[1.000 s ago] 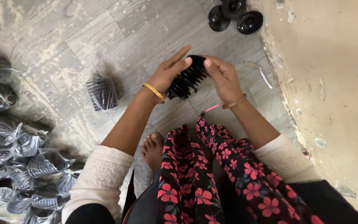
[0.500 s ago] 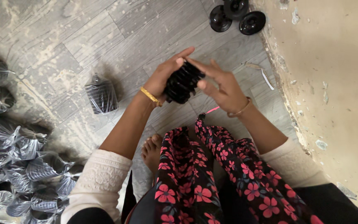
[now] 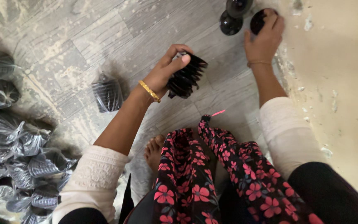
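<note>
Black round piece [image 3: 260, 20] half-hidden under right hand [image 3: 264, 39]

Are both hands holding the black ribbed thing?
No, only the left hand holds the black ribbed piece; the right hand reaches to a round black part by the wall.

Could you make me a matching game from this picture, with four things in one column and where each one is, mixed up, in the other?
Things
1. ribbed black stack
2. round black pieces
3. clear bags of black parts
4. single wrapped bundle

Places
A. heaped at the left edge of the floor
B. held in the left hand
C. alone on the tiles, left of the left wrist
D. by the wall at the top, under the right hand

Pairs: 1-B, 2-D, 3-A, 4-C
</note>
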